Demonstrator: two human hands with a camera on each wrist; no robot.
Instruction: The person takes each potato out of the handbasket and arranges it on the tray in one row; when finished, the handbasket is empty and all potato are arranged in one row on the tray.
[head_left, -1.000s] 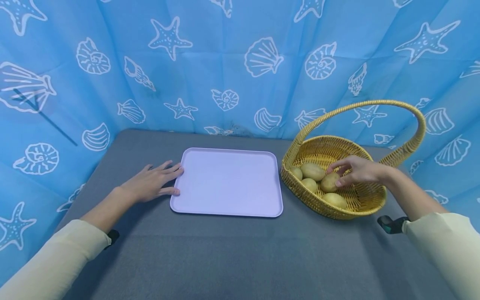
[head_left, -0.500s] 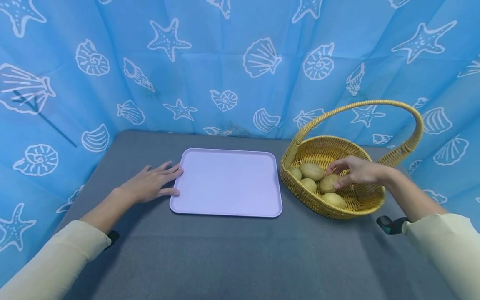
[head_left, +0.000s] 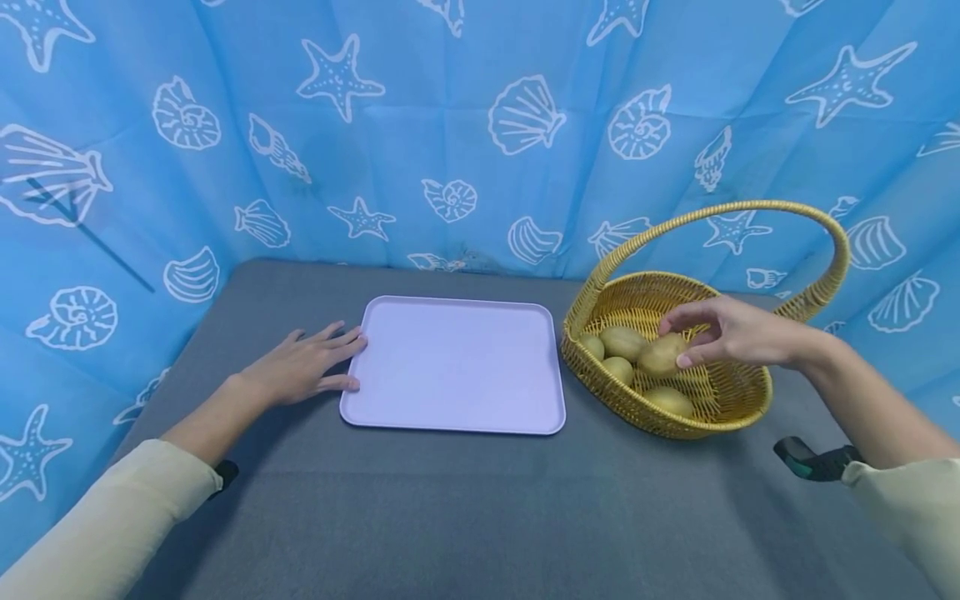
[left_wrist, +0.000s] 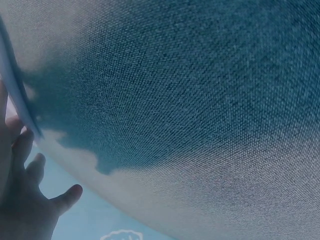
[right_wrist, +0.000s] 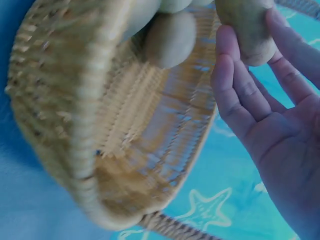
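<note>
My right hand (head_left: 738, 332) pinches a potato (head_left: 662, 356) between thumb and fingers, over the inside of a yellow wicker basket (head_left: 731, 408). In the right wrist view the same potato (right_wrist: 246, 30) shows at the fingertips, raised above the others. Several more potatoes lie in the basket, among them one at the front (head_left: 670, 402) and one at the back (head_left: 622, 342). On the left, my left hand (head_left: 303, 364) lies with fingers spread, its fingertips at the left rim of a pale lilac tray (head_left: 457, 367). The left wrist view catches this hand (left_wrist: 30, 195) only at its edge.
The basket's tall arched handle (head_left: 750, 206) rises over its opening, near my right forearm. A grey cloth covers the table (head_left: 465, 517). Behind it hangs a blue curtain (head_left: 420, 125) printed with shells and starfish.
My right hand has lifted the potato a little from the basket's bottom and shifted slightly, the forearm moving right. My left hand and the tray have stayed put.
</note>
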